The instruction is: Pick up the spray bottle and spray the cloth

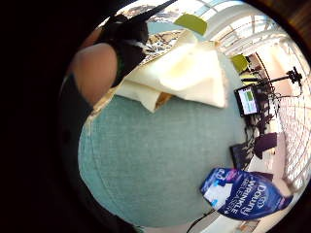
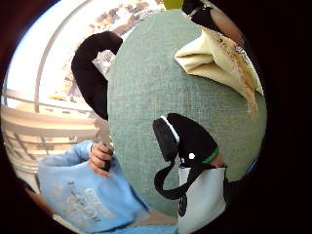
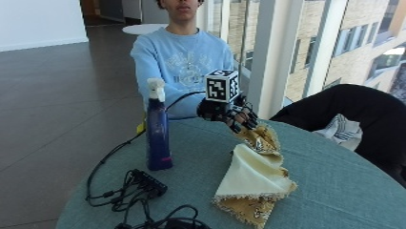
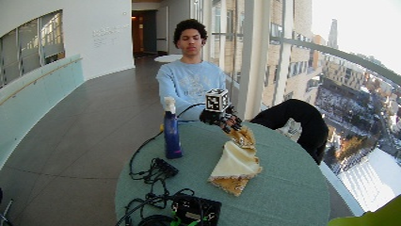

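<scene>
1. My gloved right hand hovers over the far end of the cloth, near my edge of the round table. Its fingers hang loosely curled and I hold nothing; as far as I can tell the fingertips are just above the fabric, not pinching it.
2. The cloth lies crumpled in the middle of the table, pale lining up and patterned fringe at its near and far ends. It lies mostly flat and exposed, which I judge makes it an easy target for spraying.
3. The spray bottle stands upright to the left of the cloth, apart from it, its white trigger head on top. It is untouched, so the pick-up is not yet done.
4. Open tabletop lies between my hand and the bottle, so a sideways reach to the left looks unobstructed.
5. A tangle of black cables sits near the left rim, on the near side of the bottle; one lead runs off the edge. I would keep clear of it.
6. My bare other hand stays at the table's edge by my chest.
</scene>
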